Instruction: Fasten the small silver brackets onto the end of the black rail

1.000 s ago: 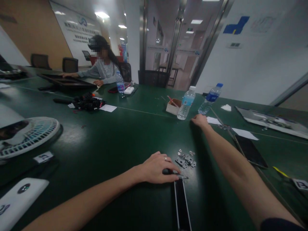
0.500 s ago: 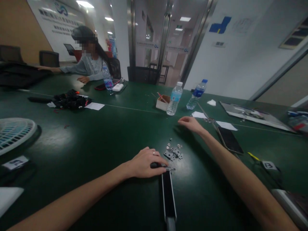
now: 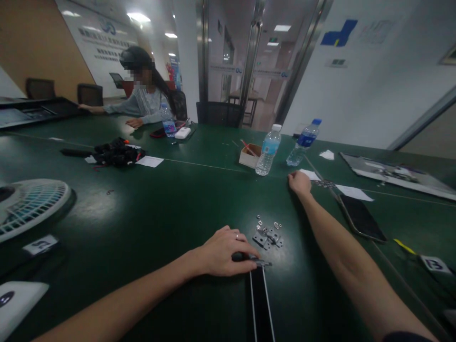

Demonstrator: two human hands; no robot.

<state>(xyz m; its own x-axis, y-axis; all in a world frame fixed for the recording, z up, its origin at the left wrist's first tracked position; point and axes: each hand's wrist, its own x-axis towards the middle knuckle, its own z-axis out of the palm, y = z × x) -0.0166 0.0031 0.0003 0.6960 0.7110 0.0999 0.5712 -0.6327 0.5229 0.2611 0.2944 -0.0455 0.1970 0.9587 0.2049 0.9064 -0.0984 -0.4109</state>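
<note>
My left hand [image 3: 228,251] is closed round a black-handled tool [image 3: 241,256], whose metal end lies at the top of a long black strip with pale edges [image 3: 261,304]. Just beyond, several metal brackets [image 3: 268,237] lie on the green table, with small rings and nuts [image 3: 260,222] scattered behind them. My right hand [image 3: 299,182] is farther out, with its fingers curled down beside a white paper [image 3: 309,174]; what its fingertips hold, if anything, is hidden. Small metal pieces [image 3: 325,184] lie right of that hand.
Two bottles [image 3: 268,151] [image 3: 304,143] and a small box [image 3: 248,156] stand beyond my hands. At right are a phone [image 3: 361,216] and a tray [image 3: 395,175]. A fan [image 3: 35,204] and black bundle [image 3: 116,153] lie left; a person [image 3: 146,95] sits across.
My right hand has moved outward to the right, to the edge of the white paper, and its fingers are more curled. The view has shifted a little; my left hand keeps its hold.
</note>
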